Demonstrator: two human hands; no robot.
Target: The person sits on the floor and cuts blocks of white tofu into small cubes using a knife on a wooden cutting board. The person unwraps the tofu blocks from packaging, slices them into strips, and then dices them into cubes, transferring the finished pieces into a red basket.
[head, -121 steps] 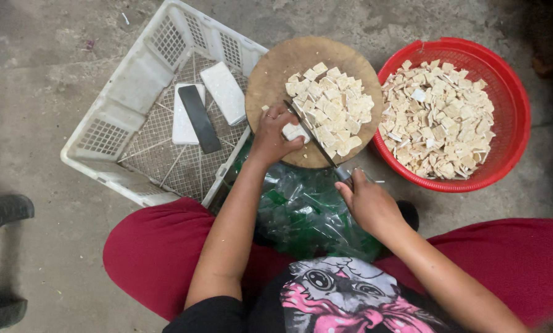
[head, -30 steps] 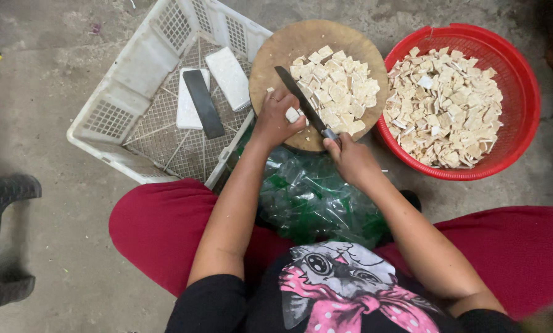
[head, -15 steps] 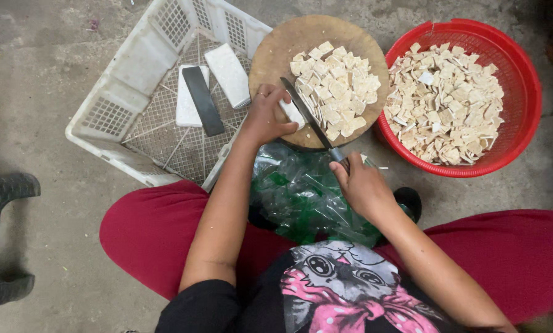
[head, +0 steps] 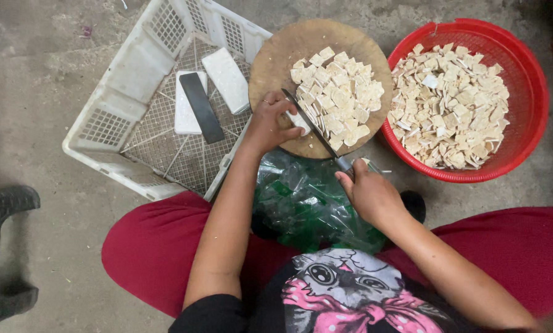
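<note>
My left hand [head: 269, 122] holds down a small white block piece [head: 300, 122] at the near edge of a round wooden cutting board [head: 276, 55]. My right hand [head: 370, 193] grips the handle of a knife [head: 316, 131] whose blade lies across the board beside my left fingers. A heap of pale cut squares [head: 339, 98] covers the middle and right of the board. A red plastic basket [head: 532, 92] to the right is filled with several more cut squares [head: 452, 111].
A white plastic crate [head: 128, 68] on the left holds two white blocks [head: 227, 80] and a dark flat bar [head: 201, 107]. Green wrapped plastic [head: 307, 203] lies under the board, between my red-clad legs. A dark stool edge [head: 5, 246] is at lower left on the concrete floor.
The knife was drawn up over the board a second ago, then pulled back toward me; my right hand now sits lower, blade still beside my left fingers. The left hand stays on the piece.
</note>
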